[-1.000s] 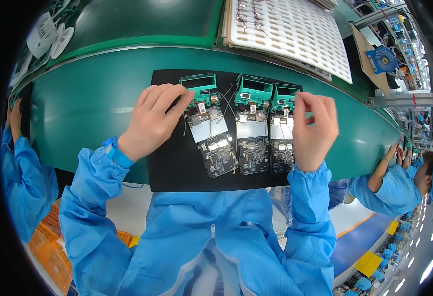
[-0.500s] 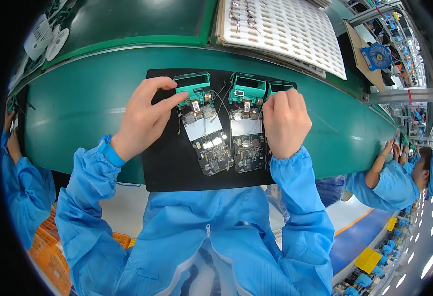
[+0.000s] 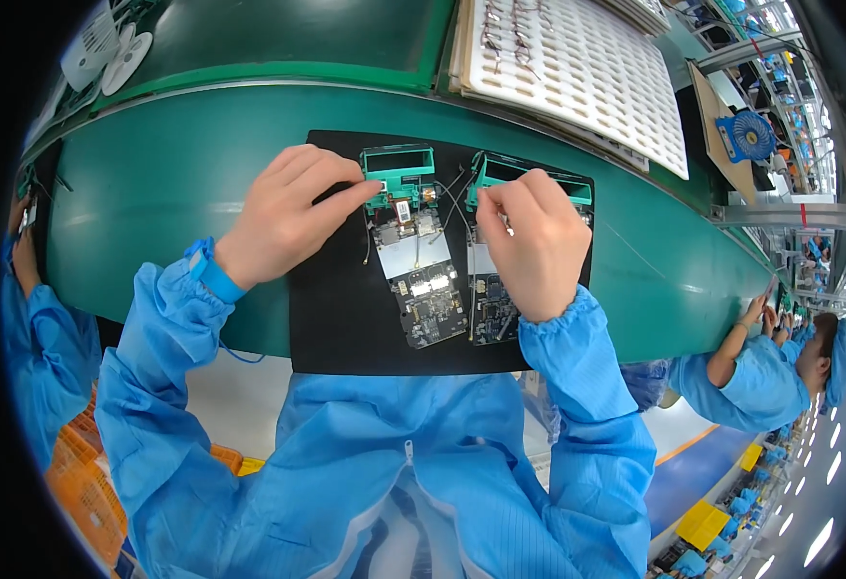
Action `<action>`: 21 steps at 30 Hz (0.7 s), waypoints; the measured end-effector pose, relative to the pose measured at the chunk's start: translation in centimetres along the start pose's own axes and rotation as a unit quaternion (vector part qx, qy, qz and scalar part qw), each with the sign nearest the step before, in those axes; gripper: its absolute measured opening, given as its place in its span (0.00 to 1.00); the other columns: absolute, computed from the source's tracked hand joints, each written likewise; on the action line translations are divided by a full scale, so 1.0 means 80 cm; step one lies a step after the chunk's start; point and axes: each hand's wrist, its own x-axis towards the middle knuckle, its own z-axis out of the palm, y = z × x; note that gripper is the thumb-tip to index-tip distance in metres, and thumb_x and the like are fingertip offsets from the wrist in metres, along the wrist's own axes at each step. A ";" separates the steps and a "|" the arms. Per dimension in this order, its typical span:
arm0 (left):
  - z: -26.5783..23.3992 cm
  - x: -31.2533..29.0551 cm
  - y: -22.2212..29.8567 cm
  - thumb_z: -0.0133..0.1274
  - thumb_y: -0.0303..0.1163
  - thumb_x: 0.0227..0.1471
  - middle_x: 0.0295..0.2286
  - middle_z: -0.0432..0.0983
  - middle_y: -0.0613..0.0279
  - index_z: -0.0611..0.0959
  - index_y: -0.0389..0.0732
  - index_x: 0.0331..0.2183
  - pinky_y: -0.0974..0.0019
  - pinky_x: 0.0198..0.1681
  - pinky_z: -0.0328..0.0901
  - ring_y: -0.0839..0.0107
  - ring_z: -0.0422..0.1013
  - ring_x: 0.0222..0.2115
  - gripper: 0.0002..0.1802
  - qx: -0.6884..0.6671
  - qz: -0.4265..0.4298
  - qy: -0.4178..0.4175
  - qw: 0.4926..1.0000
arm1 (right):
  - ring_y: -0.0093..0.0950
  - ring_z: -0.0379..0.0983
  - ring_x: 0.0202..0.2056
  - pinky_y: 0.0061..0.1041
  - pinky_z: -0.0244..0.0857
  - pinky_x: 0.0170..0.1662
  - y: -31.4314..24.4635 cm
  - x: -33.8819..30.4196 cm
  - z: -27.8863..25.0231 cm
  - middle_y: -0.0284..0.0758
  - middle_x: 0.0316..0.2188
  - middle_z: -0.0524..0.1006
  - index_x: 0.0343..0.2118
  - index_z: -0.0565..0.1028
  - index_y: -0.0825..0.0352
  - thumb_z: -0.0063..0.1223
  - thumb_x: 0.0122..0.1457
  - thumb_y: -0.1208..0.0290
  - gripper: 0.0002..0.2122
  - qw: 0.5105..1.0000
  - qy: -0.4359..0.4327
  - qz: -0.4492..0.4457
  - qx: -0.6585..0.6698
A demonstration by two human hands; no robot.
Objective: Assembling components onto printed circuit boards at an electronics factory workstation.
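Touching the left edge of the left green frame (image 3: 423,169) with the bent thumb and fingertips of the left hand (image 3: 288,217); impossible to tell whether truly gripping. Bringing thumb and forefinger together with the right hand (image 3: 539,241) at the lower edge of the middle green frame (image 3: 492,170); again impossible to tell whether pinching anything. Below the left frame, joined to it, a dark circuit board (image 3: 432,314), tilted slightly. Next to it, behind the right hand, a second circuit board (image 3: 489,304), partly hidden. Beneath both boards and frames, a black mat (image 3: 331,328) on the green bench (image 3: 153,222). Farther back on the right, a white slotted tray (image 3: 587,92), then a small blue fan (image 3: 751,136).
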 end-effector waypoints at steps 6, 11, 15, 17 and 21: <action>0.003 -0.002 -0.009 0.61 0.19 0.34 0.30 0.73 0.59 0.83 0.34 0.31 0.61 0.34 0.67 0.63 0.72 0.29 0.15 0.015 0.066 0.034 0.997 | 0.31 0.71 0.29 0.29 0.67 0.25 -0.023 0.004 0.001 0.33 0.24 0.67 0.21 0.70 0.64 0.59 0.42 0.78 0.07 0.990 -0.063 -0.036 -0.118; 0.004 0.002 -0.013 0.60 0.23 0.35 0.30 0.73 0.59 0.82 0.34 0.31 0.61 0.39 0.68 0.64 0.72 0.31 0.14 0.039 0.100 0.027 0.994 | 0.32 0.72 0.30 0.30 0.68 0.26 -0.025 0.011 0.008 0.34 0.24 0.68 0.22 0.70 0.65 0.58 0.44 0.78 0.07 0.977 -0.090 -0.013 -0.191; 0.003 0.005 -0.015 0.61 0.20 0.34 0.30 0.73 0.59 0.81 0.34 0.30 0.60 0.40 0.68 0.63 0.71 0.31 0.14 0.035 0.114 0.024 0.993 | 0.39 0.70 0.25 0.36 0.64 0.26 0.002 0.012 0.004 0.37 0.22 0.69 0.21 0.71 0.65 0.58 0.46 0.78 0.06 0.997 -0.065 0.042 -0.022; 0.007 0.001 -0.015 0.61 0.20 0.35 0.30 0.73 0.60 0.80 0.36 0.29 0.60 0.40 0.67 0.63 0.71 0.31 0.12 0.025 0.082 0.034 0.996 | 0.38 0.70 0.24 0.35 0.63 0.25 0.010 0.010 0.000 0.37 0.21 0.70 0.21 0.71 0.65 0.60 0.46 0.78 0.06 0.998 -0.038 0.056 0.006; 0.011 0.010 -0.002 0.58 0.20 0.38 0.26 0.70 0.62 0.76 0.39 0.27 0.61 0.40 0.64 0.63 0.69 0.32 0.09 -0.064 -0.067 0.047 0.995 | 0.27 0.70 0.22 0.27 0.61 0.23 0.025 0.004 -0.012 0.33 0.22 0.71 0.22 0.74 0.67 0.62 0.48 0.80 0.05 0.991 0.022 0.111 0.073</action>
